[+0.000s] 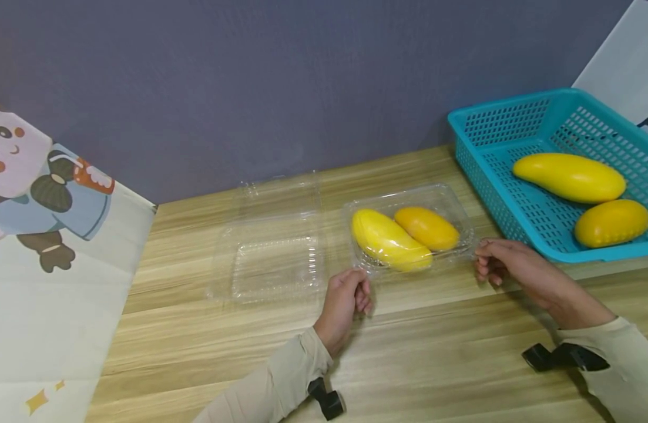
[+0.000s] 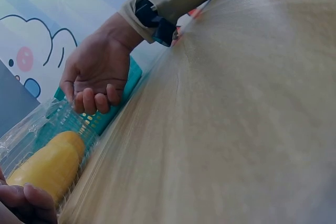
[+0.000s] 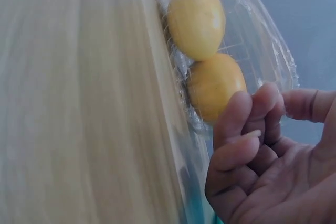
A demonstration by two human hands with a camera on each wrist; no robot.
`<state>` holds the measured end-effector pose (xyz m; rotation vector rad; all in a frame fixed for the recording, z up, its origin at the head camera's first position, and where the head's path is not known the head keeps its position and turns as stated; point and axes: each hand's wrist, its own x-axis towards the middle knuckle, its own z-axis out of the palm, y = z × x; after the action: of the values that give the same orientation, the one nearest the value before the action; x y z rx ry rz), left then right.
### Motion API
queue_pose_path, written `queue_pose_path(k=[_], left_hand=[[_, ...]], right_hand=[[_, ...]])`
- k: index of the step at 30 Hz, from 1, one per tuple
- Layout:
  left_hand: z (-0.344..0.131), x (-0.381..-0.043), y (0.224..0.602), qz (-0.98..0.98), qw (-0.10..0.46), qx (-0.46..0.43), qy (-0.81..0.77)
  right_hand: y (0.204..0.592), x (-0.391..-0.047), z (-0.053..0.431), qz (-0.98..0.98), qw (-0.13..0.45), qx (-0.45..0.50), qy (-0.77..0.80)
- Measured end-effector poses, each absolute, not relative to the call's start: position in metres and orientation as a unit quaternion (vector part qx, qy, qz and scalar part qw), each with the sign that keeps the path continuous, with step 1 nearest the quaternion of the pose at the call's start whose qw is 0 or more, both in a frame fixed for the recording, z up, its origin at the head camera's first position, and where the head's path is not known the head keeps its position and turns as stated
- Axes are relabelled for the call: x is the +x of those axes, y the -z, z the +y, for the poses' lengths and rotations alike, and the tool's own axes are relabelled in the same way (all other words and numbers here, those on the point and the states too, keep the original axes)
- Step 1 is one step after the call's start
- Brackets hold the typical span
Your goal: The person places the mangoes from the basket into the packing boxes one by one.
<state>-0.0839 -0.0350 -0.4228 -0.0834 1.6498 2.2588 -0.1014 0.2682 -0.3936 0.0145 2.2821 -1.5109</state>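
A clear plastic clamshell box [image 1: 416,194] sits mid-table with two mangoes inside, a long yellow mango [image 1: 389,238] and a shorter orange-yellow mango [image 1: 426,228]. At the box's front left corner my left hand [image 1: 347,299] pinches the clear edge, fingers curled. My right hand [image 1: 514,267] pinches the lid's edge at the right corner between thumb and forefinger. In the right wrist view, the lid [image 3: 257,24] stands raised at an angle beside that hand [image 3: 283,150]. Only the fingertips of my left hand [image 2: 31,198] show in the left wrist view.
Left of the box lies a second clear clamshell box [image 1: 276,264], opened out with nothing in it. A turquoise basket [image 1: 493,176] at the right holds a long yellow mango [image 1: 569,176] and a rounder mango [image 1: 613,223]. A dark panel [image 1: 302,88] rises behind the table.
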Motion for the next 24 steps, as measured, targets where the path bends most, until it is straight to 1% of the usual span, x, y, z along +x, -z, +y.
queue_pose_path(k=[4,7,11,14,17,20,22,24], left_hand=[[-0.035,-0.085,0.421,0.586,0.176,-0.037,-0.790],[-0.037,-0.084,0.418,0.597,0.185,-0.046,-0.779],[-0.040,-0.080,0.413,0.607,0.204,-0.051,-0.766],[-0.040,-0.071,0.404,0.629,0.222,-0.052,-0.744],[-0.037,-0.062,0.392,0.673,0.237,-0.029,-0.700],[-0.034,-0.057,0.382,0.718,0.233,0.024,-0.655],[-0.035,-0.056,0.377,0.749,0.208,0.074,-0.624],[-0.036,-0.057,0.373,0.775,0.170,0.121,-0.597]], right_hand=[[0.391,-0.101,0.267,0.825,0.204,0.003,0.528],[0.388,-0.100,0.269,0.829,0.235,-0.010,0.507],[0.384,-0.096,0.273,0.828,0.293,-0.081,0.471],[0.380,-0.092,0.274,0.825,0.304,-0.143,0.454],[0.376,-0.088,0.270,0.822,0.284,-0.191,0.455],[0.373,-0.083,0.266,0.822,0.250,-0.232,0.457],[0.371,-0.080,0.261,0.829,0.211,-0.250,0.454],[0.368,-0.077,0.255,0.844,0.166,-0.252,0.444]])
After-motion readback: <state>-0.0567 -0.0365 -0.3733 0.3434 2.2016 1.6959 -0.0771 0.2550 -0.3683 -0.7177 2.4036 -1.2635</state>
